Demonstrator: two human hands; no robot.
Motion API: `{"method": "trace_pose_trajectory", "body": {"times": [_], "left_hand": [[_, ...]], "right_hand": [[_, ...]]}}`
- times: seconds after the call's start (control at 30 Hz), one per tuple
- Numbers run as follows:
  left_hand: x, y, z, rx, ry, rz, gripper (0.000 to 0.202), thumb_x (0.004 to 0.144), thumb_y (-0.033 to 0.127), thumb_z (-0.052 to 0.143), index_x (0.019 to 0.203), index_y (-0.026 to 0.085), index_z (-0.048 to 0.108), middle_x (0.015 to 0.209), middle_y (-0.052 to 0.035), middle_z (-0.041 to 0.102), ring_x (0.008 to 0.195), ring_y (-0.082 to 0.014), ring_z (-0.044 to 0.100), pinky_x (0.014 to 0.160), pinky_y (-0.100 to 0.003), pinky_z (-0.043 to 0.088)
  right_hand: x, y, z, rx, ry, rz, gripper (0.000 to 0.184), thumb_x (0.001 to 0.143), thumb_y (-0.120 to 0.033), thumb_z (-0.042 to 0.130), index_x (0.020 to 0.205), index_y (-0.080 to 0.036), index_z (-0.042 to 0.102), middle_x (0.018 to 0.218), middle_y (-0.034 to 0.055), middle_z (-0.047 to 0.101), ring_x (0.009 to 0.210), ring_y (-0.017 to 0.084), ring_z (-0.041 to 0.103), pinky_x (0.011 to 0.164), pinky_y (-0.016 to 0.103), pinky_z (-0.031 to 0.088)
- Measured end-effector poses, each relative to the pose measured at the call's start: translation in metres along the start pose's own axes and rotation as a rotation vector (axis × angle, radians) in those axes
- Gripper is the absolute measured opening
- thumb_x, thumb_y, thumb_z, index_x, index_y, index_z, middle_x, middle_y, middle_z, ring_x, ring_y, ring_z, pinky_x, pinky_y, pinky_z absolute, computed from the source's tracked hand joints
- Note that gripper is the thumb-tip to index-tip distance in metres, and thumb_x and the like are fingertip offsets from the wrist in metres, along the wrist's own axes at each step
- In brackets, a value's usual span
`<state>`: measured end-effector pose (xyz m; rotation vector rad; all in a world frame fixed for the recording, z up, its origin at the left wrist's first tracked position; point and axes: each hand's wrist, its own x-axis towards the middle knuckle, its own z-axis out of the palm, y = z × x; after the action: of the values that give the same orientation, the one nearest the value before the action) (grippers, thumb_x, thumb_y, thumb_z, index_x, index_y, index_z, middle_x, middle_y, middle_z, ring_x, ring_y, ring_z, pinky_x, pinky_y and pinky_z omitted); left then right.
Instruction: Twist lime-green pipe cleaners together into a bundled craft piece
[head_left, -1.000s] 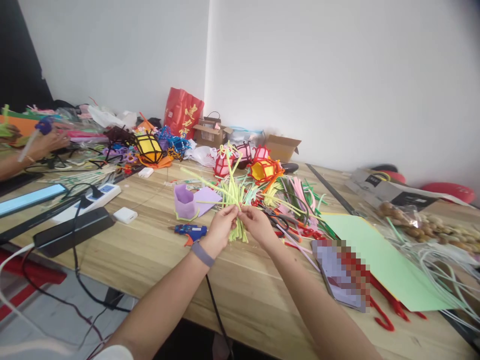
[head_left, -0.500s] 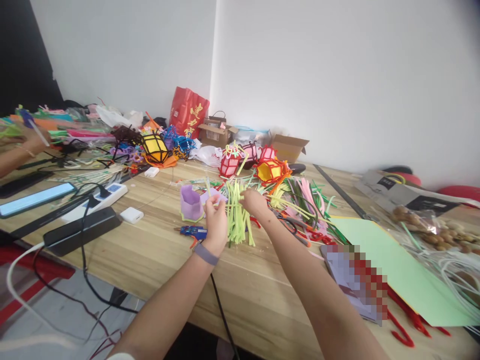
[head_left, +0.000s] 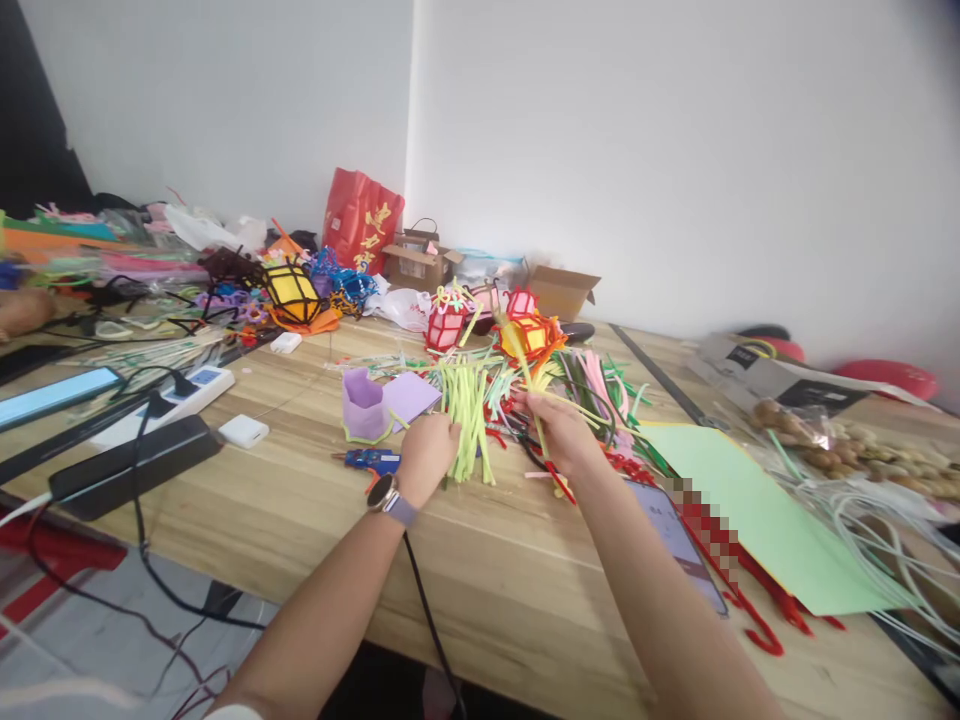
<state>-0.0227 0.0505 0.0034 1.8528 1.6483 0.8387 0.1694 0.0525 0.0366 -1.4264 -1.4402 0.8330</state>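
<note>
My right hand [head_left: 564, 432] is closed round a yellow-green pipe cleaner [head_left: 523, 362], which stands up from the fingers and blurs toward its top. Its lower end shows below the hand. Fingers curled, my left hand [head_left: 430, 450] is against the left side of a bunch of yellow-green pipe cleaners [head_left: 466, 415]; what it grips, if anything, is hidden. Behind that hand are a purple hexagonal cup [head_left: 364, 405] with a green lower edge and a flat purple sheet [head_left: 411, 398]. A blue glue gun [head_left: 371, 459] lies partly hidden by the left hand.
Pink and yellow lanterns [head_left: 448, 325] stand behind the bunch. A green sheet [head_left: 750, 510] and a phone [head_left: 667, 525] lie at right. A power strip [head_left: 176, 400], black adapter [head_left: 139, 465] and cables are at left. Another person's hand [head_left: 26, 312] shows at the far left.
My right hand has moved right, away from the bunch, with a pipe cleaner raised in it. My left hand has turned over and lowered beside the bunch. The view has shifted slightly right.
</note>
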Motion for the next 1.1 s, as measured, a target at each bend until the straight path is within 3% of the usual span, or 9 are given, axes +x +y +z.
{"method": "trace_pose_trajectory", "body": {"times": [0.2, 0.3, 0.43, 0.6, 0.73, 0.77, 0.87, 0.93, 1.1], "left_hand": [[-0.008, 0.016, 0.003, -0.208, -0.176, 0.061, 0.033, 0.091, 0.037, 0.031, 0.082, 0.017, 0.055, 0.06, -0.0006, 0.058, 0.049, -0.0123, 0.052, 0.049, -0.023, 0.036], [-0.02, 0.022, 0.015, -0.34, -0.337, 0.143, 0.027, 0.09, 0.038, 0.034, 0.082, 0.018, 0.051, 0.063, 0.0012, 0.059, 0.045, -0.0098, 0.05, 0.047, -0.022, 0.036], [-0.035, 0.026, 0.029, -0.322, -0.475, 0.26, 0.018, 0.088, 0.03, 0.04, 0.074, 0.019, 0.046, 0.057, 0.0043, 0.055, 0.043, -0.0098, 0.052, 0.047, -0.022, 0.034], [-0.039, 0.029, 0.039, -0.542, -0.61, 0.045, 0.011, 0.085, 0.026, 0.044, 0.078, 0.018, 0.047, 0.065, 0.0026, 0.06, 0.04, -0.0081, 0.053, 0.042, -0.02, 0.033], [-0.033, 0.029, 0.037, -0.737, -0.558, -0.04, 0.012, 0.081, 0.023, 0.052, 0.071, 0.018, 0.046, 0.052, 0.0043, 0.055, 0.039, -0.0077, 0.049, 0.043, -0.02, 0.035], [-0.032, 0.029, 0.035, -0.792, -0.55, -0.06, 0.013, 0.08, 0.022, 0.053, 0.071, 0.018, 0.046, 0.052, 0.0042, 0.055, 0.039, -0.0073, 0.048, 0.043, -0.02, 0.035], [-0.029, 0.028, 0.03, -0.961, -0.55, -0.131, 0.01, 0.078, 0.019, 0.056, 0.072, 0.016, 0.049, 0.059, 0.0023, 0.058, 0.041, -0.005, 0.046, 0.044, -0.018, 0.033], [-0.029, 0.028, 0.028, -1.034, -0.567, -0.164, 0.007, 0.077, 0.02, 0.058, 0.075, 0.014, 0.053, 0.063, 0.0015, 0.058, 0.042, -0.0039, 0.044, 0.044, -0.017, 0.032], [-0.027, 0.029, 0.025, -1.126, -0.587, -0.152, 0.016, 0.077, 0.025, 0.061, 0.086, 0.012, 0.059, 0.064, 0.0013, 0.057, 0.043, -0.0033, 0.042, 0.044, -0.018, 0.029]], "right_hand": [[-0.054, 0.017, 0.008, 0.39, -0.128, 0.165, 0.035, 0.066, -0.05, 0.069, 0.08, -0.018, 0.071, 0.061, -0.0002, 0.056, 0.041, 0.005, 0.031, 0.04, 0.022, 0.029], [-0.063, 0.027, 0.011, 0.55, -0.004, 0.138, 0.037, 0.06, -0.049, 0.077, 0.08, -0.018, 0.069, 0.063, -0.0026, 0.055, 0.043, 0.004, 0.034, 0.041, 0.02, 0.028], [-0.065, 0.042, 0.016, 0.435, 0.037, 0.081, 0.041, 0.062, -0.056, 0.074, 0.068, -0.017, 0.063, 0.055, -0.0035, 0.052, 0.043, 0.007, 0.039, 0.042, 0.022, 0.032], [-0.065, 0.052, 0.021, 0.316, -0.025, 0.063, 0.041, 0.068, -0.058, 0.067, 0.074, -0.018, 0.065, 0.049, -0.0056, 0.047, 0.042, 0.01, 0.041, 0.042, 0.024, 0.036], [-0.041, 0.043, 0.001, 0.114, -0.1, 0.0, 0.032, 0.079, -0.047, 0.061, 0.078, -0.016, 0.07, 0.049, -0.0029, 0.052, 0.046, 0.011, 0.047, 0.049, 0.024, 0.038], [-0.031, 0.04, -0.005, -0.126, -0.162, -0.047, 0.035, 0.088, -0.044, 0.048, 0.087, -0.017, 0.071, 0.054, -0.0008, 0.058, 0.05, 0.013, 0.052, 0.052, 0.025, 0.041], [0.006, 0.032, -0.013, -0.524, -0.078, -0.118, 0.029, 0.091, -0.022, 0.044, 0.108, -0.018, 0.066, 0.09, 0.0083, 0.069, 0.082, 0.018, 0.063, 0.073, 0.029, 0.045], [0.029, 0.033, -0.004, -0.609, -0.044, -0.118, 0.028, 0.086, -0.015, 0.052, 0.111, -0.017, 0.063, 0.111, 0.013, 0.065, 0.102, 0.022, 0.059, 0.085, 0.031, 0.042], [0.06, 0.045, 0.03, -0.732, -0.065, -0.025, 0.017, 0.087, -0.025, 0.06, 0.1, -0.014, 0.063, 0.1, 0.0087, 0.065, 0.092, 0.02, 0.062, 0.081, 0.036, 0.048]]}}
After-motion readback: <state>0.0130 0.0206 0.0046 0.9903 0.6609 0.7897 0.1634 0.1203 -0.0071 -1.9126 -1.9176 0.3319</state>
